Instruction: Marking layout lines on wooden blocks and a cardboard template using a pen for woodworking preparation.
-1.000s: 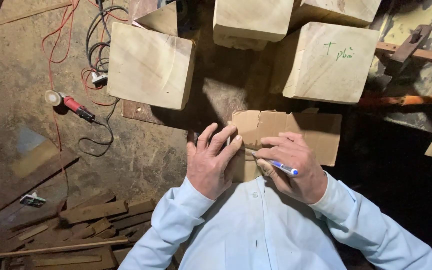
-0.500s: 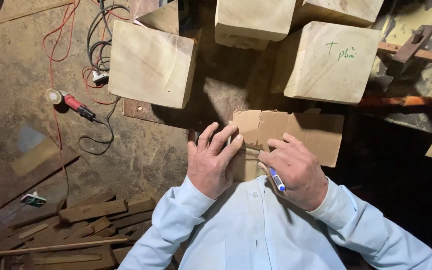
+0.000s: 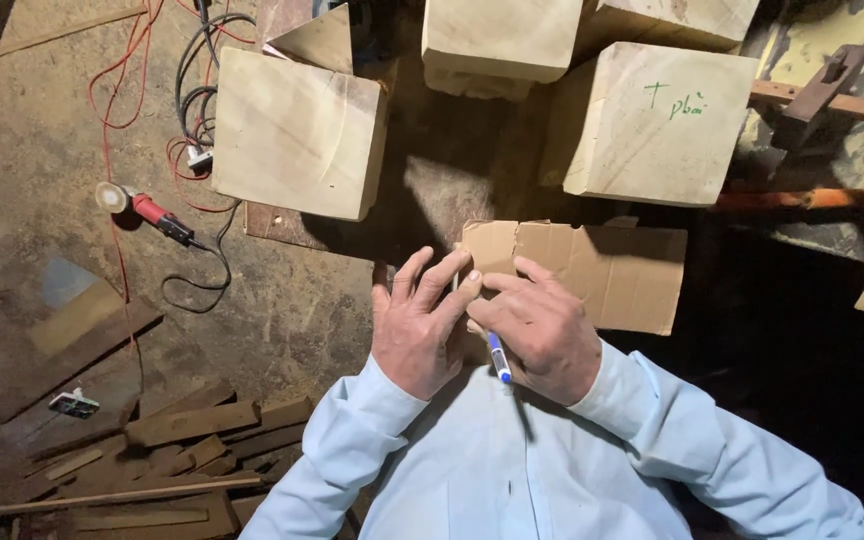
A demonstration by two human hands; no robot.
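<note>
Dusty workshop ground (image 3: 52, 200) fills the left of the head view, littered with offcuts. At far left a red angle grinder (image 3: 152, 212) lies on its side, its black cord curling away, with red and black cables (image 3: 187, 70) looping above it toward a white plug strip (image 3: 198, 156). Below, a heap of scrap wood strips (image 3: 167, 450) lies loosely stacked, and a small white object (image 3: 73, 404) sits beside it; what it is cannot be told.

Toward the middle, three large pale wooden blocks stand in view: one at left (image 3: 297, 130), one at top centre (image 3: 500, 38), and one at right (image 3: 652, 125) with green handwriting on its face. A fourth pale block (image 3: 677, 18) shows partly at the top edge.

One sheet of brown cardboard (image 3: 592, 270) lies in front of the person. The left hand (image 3: 422, 325) lies flat with fingers spread, pressing down the cardboard's left end and grasping nothing. The right hand (image 3: 542, 325) is curled around one blue-capped pen (image 3: 497, 358), whose capped end points back toward the pale blue shirt (image 3: 492, 460); the fingertips of both hands meet over the cardboard's edge.

The cardboard looks light and creased, so it could slip or buckle if the flat hand eases off. The loose cables at left are a likely snag for feet. At far right, a dark wooden plane (image 3: 820, 85) rests on a rail (image 3: 832, 105).
</note>
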